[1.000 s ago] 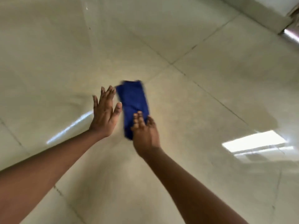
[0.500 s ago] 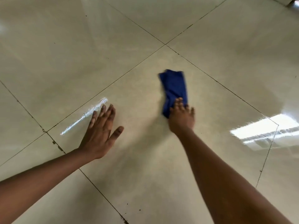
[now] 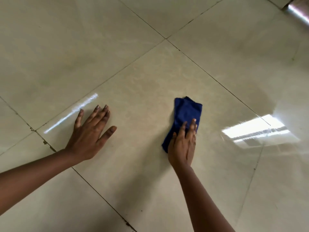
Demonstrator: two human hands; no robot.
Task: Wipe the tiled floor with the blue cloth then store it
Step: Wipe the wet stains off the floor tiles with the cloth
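A folded blue cloth [image 3: 186, 113] lies flat on the glossy beige tiled floor [image 3: 142, 77], right of centre. My right hand [image 3: 183, 144] presses down on the cloth's near end, fingers laid flat over it, so the near part of the cloth is hidden. My left hand [image 3: 91, 133] rests palm down on the bare tile to the left, fingers spread, holding nothing.
Dark grout lines [image 3: 217, 81] cross the floor diagonally. Bright light reflections [image 3: 257, 129] shine on the tile at right, and a thin streak of light [image 3: 71, 113] shows beside my left hand. A shiny metal edge [image 3: 299, 12] shows at the top right corner.
My right hand has slid the cloth rightward and nearer to me over the tile. My left hand has come down flat on the floor and stays planted.
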